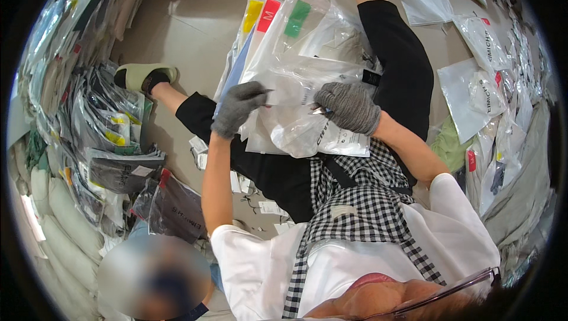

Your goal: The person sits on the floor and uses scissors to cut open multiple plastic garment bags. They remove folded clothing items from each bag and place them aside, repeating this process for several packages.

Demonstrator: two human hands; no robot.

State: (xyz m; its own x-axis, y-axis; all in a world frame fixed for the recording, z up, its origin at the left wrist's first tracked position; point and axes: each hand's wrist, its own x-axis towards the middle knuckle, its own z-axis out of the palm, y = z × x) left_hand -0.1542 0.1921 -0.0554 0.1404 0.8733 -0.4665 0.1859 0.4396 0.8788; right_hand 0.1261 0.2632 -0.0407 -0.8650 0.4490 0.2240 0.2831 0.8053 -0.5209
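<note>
Both my hands wear grey knitted gloves and are raised over my lap. My left hand [239, 110] is closed, fingertips pinched; a thin dark tip and a speck of red show beside them, too small to name. My right hand [348, 108] is closed round a small metal-tipped tool [319, 110], mostly hidden by the fingers. Below and between the hands lies a clear plastic garment bag [296, 128] with a white label. More bagged garments fan out beyond it, bearing a yellow sticker [252, 15], a red sticker [269, 14] and a green sticker [297, 18].
Piles of bagged clothes [112, 114] line the left side, and further bags [479, 96] lie at the right. White paper tags [272, 208] are scattered on the floor [192, 37]. Another person [155, 276] is close by at the lower left.
</note>
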